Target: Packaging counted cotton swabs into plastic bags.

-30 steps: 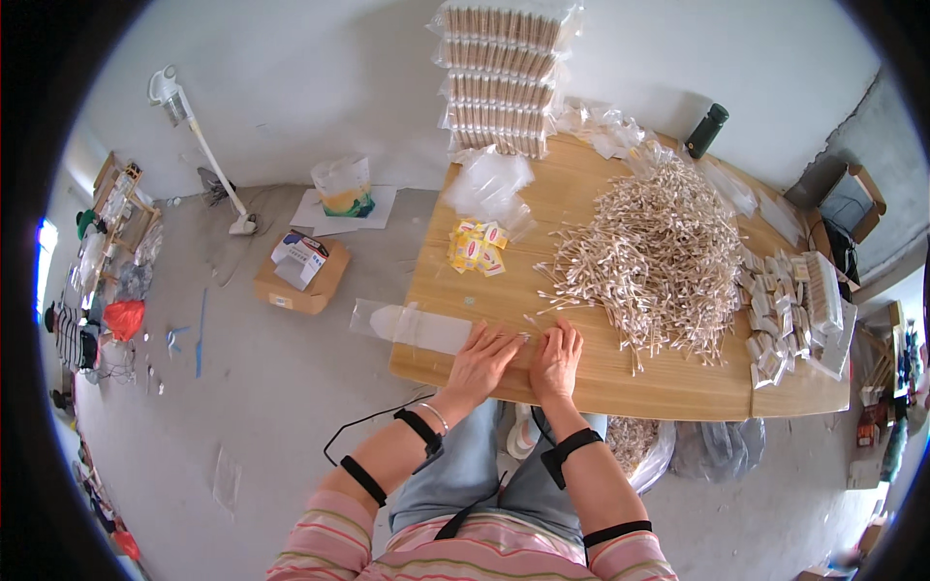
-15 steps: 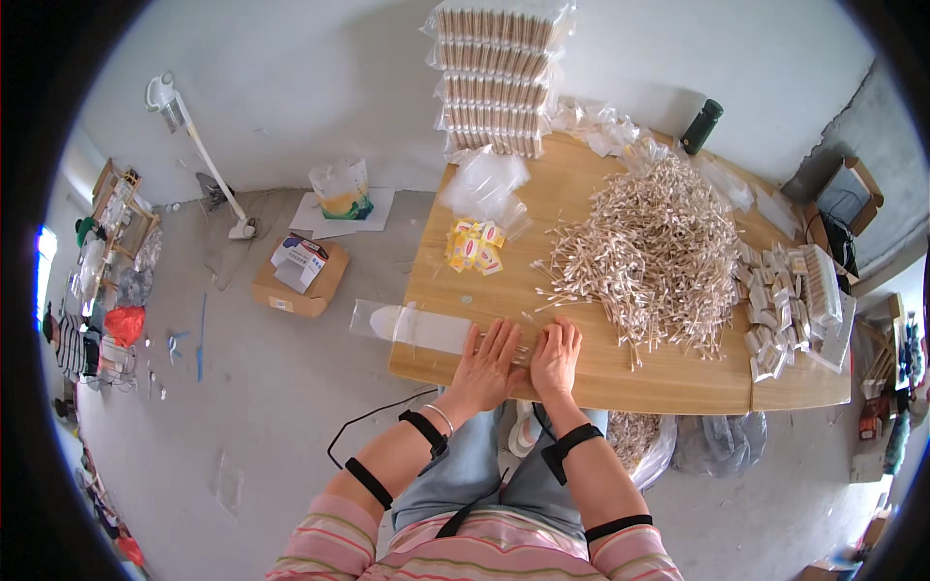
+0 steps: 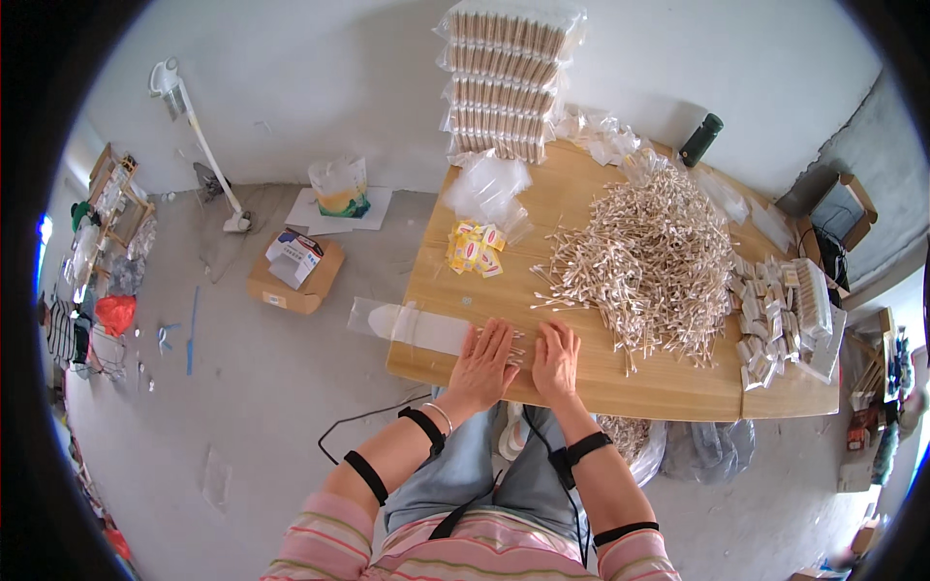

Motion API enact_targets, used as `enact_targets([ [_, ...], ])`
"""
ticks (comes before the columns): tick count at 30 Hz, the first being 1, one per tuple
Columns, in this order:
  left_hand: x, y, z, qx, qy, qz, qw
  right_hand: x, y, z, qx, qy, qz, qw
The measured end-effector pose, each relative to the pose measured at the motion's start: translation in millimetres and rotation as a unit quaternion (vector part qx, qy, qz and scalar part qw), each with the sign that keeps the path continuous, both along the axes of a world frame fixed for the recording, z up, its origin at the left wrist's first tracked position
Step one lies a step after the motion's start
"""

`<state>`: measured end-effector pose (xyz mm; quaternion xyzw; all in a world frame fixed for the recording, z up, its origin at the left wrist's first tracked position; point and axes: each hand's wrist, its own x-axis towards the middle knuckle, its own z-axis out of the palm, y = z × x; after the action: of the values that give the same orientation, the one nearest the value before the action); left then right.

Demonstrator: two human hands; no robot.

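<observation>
My left hand (image 3: 484,366) lies flat, fingers stretched forward, over a small row of cotton swabs (image 3: 516,350) near the table's front edge. Their tips stick out past its right side, and the rest is hidden under the palm. Just to the right, my right hand (image 3: 555,362) rests on the wood with its fingers loosely bent and nothing visible in it. A small gap separates it from the swab tips. Left of my left hand, a white card strip (image 3: 436,331) with a rounded end lies partly inside a clear plastic sleeve (image 3: 366,318) that overhangs the table's left edge.
A large heap of loose swabs (image 3: 659,261) covers the middle right of the wooden table (image 3: 523,290). Small packed boxes (image 3: 770,324) lie beyond it. Yellow-white labels (image 3: 475,248), clear bags (image 3: 487,184), stacked swab packs (image 3: 506,87) and a dark green bottle (image 3: 701,140) stand farther back.
My right hand has drawn slightly away from the swab ends, opening a gap. My left hand stays over the swabs. The whole view has shifted a little.
</observation>
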<state>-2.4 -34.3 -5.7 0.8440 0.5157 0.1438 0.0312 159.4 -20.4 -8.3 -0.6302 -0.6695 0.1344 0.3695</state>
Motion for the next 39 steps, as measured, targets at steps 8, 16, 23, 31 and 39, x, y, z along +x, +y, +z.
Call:
enact_targets([
  [8, 9, 41, 17, -0.008, 0.005, 0.024, 1.0, 1, -4, 8, -0.011, -0.041, -0.002, 0.999],
  [16, 1, 26, 11, -0.04, -0.06, -0.018, 0.997, 7, -4, 2, -0.017, 0.002, 0.007, 1.0],
  [23, -18, 32, -3, -0.037, -0.451, 0.102, 0.886, -30, -10, 13, -0.009, -0.179, 0.075, 0.981],
  [31, -18, 33, -9, -0.012, -0.476, 0.109, 0.872, -54, -21, 7, -0.061, -0.281, 0.154, 0.945],
  [39, -17, 38, -8, -0.018, -0.505, 0.112, 0.856, -45, 2, 19, -0.092, -0.333, 0.149, 0.926],
])
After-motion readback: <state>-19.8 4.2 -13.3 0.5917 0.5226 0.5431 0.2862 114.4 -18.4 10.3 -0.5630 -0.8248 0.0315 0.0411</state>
